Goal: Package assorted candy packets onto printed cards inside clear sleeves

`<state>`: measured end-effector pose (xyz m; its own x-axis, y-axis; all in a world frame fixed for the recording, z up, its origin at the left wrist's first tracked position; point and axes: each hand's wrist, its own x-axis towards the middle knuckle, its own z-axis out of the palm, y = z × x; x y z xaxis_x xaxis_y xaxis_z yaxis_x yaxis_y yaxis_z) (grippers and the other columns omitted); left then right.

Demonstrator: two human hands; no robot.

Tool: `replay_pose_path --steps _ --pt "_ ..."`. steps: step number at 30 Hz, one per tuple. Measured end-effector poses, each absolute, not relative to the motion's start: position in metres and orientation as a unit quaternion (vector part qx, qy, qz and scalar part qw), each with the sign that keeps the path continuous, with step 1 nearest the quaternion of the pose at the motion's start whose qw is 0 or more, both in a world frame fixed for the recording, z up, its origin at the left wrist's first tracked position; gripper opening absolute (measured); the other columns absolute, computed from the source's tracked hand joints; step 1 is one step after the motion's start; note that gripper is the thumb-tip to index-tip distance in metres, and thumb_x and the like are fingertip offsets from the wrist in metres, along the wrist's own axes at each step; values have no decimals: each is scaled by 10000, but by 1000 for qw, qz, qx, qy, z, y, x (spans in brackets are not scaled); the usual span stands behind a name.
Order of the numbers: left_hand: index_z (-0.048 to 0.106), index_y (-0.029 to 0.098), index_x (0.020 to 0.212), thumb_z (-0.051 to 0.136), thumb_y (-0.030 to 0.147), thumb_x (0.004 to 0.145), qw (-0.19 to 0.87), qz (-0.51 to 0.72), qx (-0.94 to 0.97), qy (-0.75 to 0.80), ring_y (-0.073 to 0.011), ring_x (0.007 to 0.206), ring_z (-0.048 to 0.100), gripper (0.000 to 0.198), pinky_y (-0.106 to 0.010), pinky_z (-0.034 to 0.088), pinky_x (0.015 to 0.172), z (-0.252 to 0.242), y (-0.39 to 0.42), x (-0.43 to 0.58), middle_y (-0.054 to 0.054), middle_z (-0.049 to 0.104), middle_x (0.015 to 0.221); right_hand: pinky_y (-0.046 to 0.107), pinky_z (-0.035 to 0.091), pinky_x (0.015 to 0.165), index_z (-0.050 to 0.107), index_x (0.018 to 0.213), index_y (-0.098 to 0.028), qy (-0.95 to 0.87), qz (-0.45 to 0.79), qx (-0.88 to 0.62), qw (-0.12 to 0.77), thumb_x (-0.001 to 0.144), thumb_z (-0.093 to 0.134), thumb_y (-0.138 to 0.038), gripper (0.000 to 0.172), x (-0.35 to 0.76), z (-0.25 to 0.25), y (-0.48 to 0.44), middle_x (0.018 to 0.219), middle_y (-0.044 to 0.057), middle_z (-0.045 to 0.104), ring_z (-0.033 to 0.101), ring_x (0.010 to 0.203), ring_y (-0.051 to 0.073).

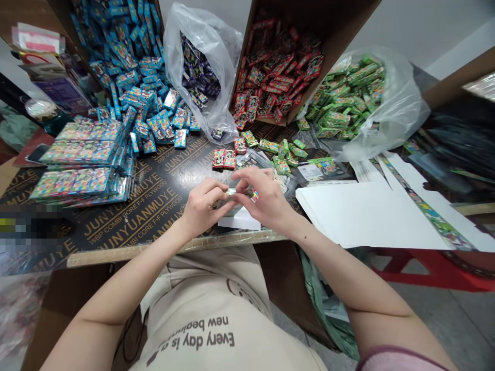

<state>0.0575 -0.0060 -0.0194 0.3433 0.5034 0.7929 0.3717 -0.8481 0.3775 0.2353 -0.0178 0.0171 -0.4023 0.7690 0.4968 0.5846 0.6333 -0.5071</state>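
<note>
At the middle of the table's front edge, my left hand (204, 205) and my right hand (263, 198) meet with fingers pinched together. Between the fingertips is something small, mostly hidden, with a bit of coloured print showing by the right palm. A white paper piece (240, 221) shows just below the hands, at the table edge; whether they hold it I cannot tell. Just beyond the fingers lie red small boxes (224, 158) and loose green small boxes (284, 154). Clear plastic packaging is partly covered by my right hand.
Blue boxes (147, 98) spill from a carton at the back left, beside stacked box packs (81, 159). A clear bag (228, 56) holds purple boxes; a carton holds red boxes (270, 77). Green boxes fill another bag (402, 113). White card sheets (363, 214) lie at right.
</note>
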Motion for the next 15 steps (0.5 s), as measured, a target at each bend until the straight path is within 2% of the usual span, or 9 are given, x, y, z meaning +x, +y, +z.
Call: replay_pose_path --steps 2,4,7,9,11,13,15 --pt "527 183 704 627 171 843 57 513 813 269 -122 735 616 171 -240 499 655 -22 -4 59 -31 654 790 375 331 827 542 1027 -216 -822 108 -420 369 820 554 -94 241 234 16 -19 723 -10 600 568 814 206" --pt "515 187 693 608 142 848 45 515 813 269 -116 716 601 186 -232 483 641 -22 -4 60 -18 641 758 374 344 820 547 1034 -225 -788 142 -449 396 792 611 -143 264 235 13 -16 745 -8 586 551 829 212" --pt "508 189 686 606 146 854 40 508 818 268 -113 697 586 198 -227 470 628 -22 -8 64 -12 624 733 318 388 703 524 1035 -238 -694 352 -465 422 681 734 -267 413 235 4 -5 718 -42 524 520 713 173" --pt "517 189 693 608 161 860 45 500 825 260 -116 703 588 192 -225 475 631 -21 -13 66 -14 626 735 282 379 599 509 993 -231 -612 526 -446 387 654 738 -350 427 233 -3 3 642 -72 464 466 590 138" --pt "540 186 721 613 159 858 51 491 831 255 -118 714 597 158 -225 486 643 -19 -18 62 -19 635 749 266 368 563 509 983 -225 -561 602 -434 366 691 698 -422 400 233 -7 9 610 -82 446 440 546 123" --pt "568 184 761 637 156 840 51 490 821 287 -119 699 597 109 -230 487 645 -16 -22 48 -15 638 744 275 395 613 529 1024 -226 -579 549 -447 404 759 646 -482 387 239 -10 16 677 -52 513 495 623 135" --pt "593 188 819 672 180 815 46 481 795 368 -126 665 591 80 -247 484 634 -13 -25 25 -8 635 737 315 416 735 571 1049 -226 -633 396 -492 449 819 604 -504 363 255 -17 24 848 10 593 551 811 173"
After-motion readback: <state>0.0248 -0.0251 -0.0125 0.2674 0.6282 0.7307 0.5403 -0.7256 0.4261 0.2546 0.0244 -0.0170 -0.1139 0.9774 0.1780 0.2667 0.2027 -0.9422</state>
